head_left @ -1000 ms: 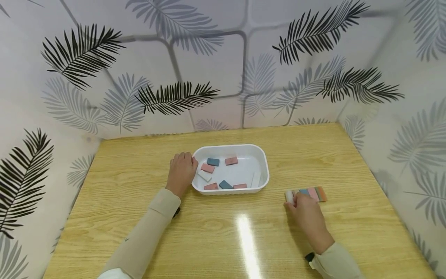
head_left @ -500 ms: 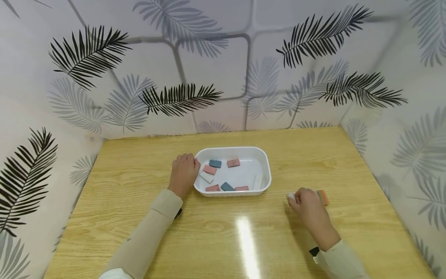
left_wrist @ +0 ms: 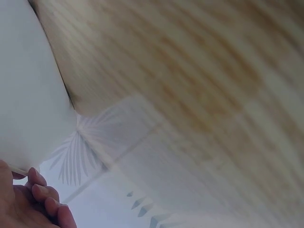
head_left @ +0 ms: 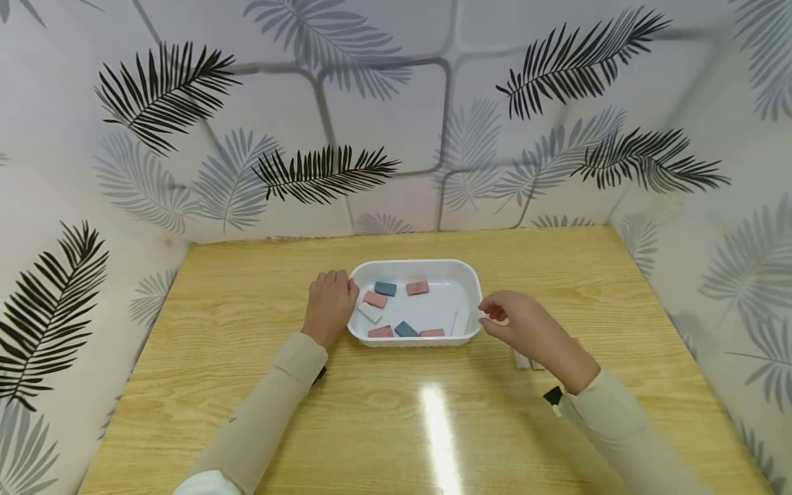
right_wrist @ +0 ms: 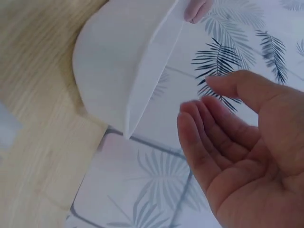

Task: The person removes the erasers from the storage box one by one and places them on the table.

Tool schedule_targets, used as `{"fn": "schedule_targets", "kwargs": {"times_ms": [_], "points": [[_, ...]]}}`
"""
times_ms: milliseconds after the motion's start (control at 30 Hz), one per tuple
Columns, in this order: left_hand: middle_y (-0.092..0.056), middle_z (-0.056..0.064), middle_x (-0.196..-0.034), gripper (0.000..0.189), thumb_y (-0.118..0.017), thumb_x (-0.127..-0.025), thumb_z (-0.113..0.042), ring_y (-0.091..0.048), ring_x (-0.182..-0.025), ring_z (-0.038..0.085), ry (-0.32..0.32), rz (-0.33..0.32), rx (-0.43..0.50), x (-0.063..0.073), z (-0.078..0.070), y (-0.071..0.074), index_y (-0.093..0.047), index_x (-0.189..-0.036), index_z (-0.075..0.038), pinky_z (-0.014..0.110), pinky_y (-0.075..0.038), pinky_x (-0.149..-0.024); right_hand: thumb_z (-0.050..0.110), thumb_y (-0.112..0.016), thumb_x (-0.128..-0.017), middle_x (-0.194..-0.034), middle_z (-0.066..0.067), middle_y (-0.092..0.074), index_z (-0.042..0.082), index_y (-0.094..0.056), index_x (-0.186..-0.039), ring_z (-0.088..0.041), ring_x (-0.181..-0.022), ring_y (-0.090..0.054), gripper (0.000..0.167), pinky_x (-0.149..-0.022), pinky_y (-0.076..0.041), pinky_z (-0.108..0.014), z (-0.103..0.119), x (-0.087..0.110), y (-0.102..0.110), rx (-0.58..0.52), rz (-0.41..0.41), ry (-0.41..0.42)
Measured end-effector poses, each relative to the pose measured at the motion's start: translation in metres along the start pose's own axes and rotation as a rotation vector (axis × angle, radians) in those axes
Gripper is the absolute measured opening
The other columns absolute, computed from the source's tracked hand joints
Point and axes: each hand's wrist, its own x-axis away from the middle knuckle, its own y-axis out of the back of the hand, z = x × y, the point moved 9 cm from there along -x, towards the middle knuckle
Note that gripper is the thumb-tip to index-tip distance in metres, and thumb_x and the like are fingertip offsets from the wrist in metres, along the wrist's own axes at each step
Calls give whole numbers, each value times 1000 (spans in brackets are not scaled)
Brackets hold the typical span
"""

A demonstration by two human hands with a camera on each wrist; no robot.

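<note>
A white plastic tub stands on the wooden table, holding several small eraser-like blocks in pink, blue and white, among them a blue block and a pink block. At the tub's left end my left hand grips the rim, its fingers curled there in the left wrist view. Beside the right rim hovers my right hand, thumb and fingers parted with nothing between them; the right wrist view shows the bare palm. Pale blocks on the table are partly hidden under the right hand and wrist.
An orange edge of another block peeks out behind the right wrist. The wooden table extends in front of the tub and to both sides. A leaf-patterned wall covering rises at the back and sides.
My right hand has left the row of coloured blocks and moved left and away from me to the tub's right rim, its fingers parting. The left hand has stayed on the left rim.
</note>
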Motion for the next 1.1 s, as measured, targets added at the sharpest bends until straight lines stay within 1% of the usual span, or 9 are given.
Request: {"fn": "schedule_targets", "kwargs": {"times_ms": [133,267,400,533,700,767,867,1000,1100], "points": [[-50,11,-78,28,-38,-96,-23,-44,-76,29,7,13,-1,-1,-1,0,-51,-84,-2,40,-35,-69,15,-69,-84,-90,-3,-64,2,-65,-100,-14,-80,-58,21,-72,-49,-32,15,-20,-15,41,117,119],[-51,11,-80,28,-39,-96,-24,-45,-78,28,10,27,4,0,-2,-1,-52,-85,-2,40,-36,-71,15,-70,-83,-90,-2,-64,5,-66,-99,-11,-79,-56,19,-72,-47,-29,23,-35,-34,43,224,193],[-52,11,-81,28,-38,-96,-24,-45,-78,29,7,15,1,0,-3,0,-53,-86,-2,40,-36,-72,12,-69,-83,-91,-4,-64,3,-66,-99,-11,-79,-55,19,-73,-47,-29,26,-45,-49,27,309,215],[-52,11,-80,28,-38,-97,-24,-45,-77,28,5,-7,-3,0,-2,2,-52,-85,-2,40,-36,-71,9,-69,-82,-89,-5,-64,1,-66,-98,-11,-77,-55,18,-72,-47,-27,23,-55,-63,34,375,218],[-51,10,-79,28,-38,-97,-24,-44,-76,27,8,-17,-10,1,1,0,-52,-85,-3,40,-35,-70,8,-70,-82,-88,-5,-65,1,-67,-97,-9,-78,-56,17,-73,-47,-26,17,-65,-82,20,457,234],[-51,11,-79,27,-38,-96,-24,-44,-76,27,12,-15,-6,1,2,0,-52,-85,-3,40,-35,-70,10,-70,-82,-87,-4,-65,3,-67,-95,-8,-77,-56,15,-73,-47,-25,16,-67,-89,25,481,247],[-51,11,-79,27,-38,-96,-24,-44,-76,27,17,-15,-1,1,2,0,-52,-85,-3,40,-35,-70,16,-68,-85,-80,1,-64,5,-68,-89,-6,-72,-54,12,-69,-46,-24,18,-69,-98,51,497,278],[-50,10,-80,28,-37,-97,-24,-43,-77,27,21,-11,-7,0,2,-1,-51,-85,-3,40,-35,-71,24,-65,-87,-72,5,-60,8,-67,-82,-5,-66,-51,17,-64,-45,-23,23,-71,-103,72,494,299],[-51,10,-81,29,-36,-97,-25,-43,-79,27,24,-2,-14,0,3,-2,-52,-87,-3,40,-35,-73,25,-65,-88,-69,7,-58,9,-67,-79,-5,-64,-50,19,-63,-44,-23,24,-72,-106,82,496,295]]}}
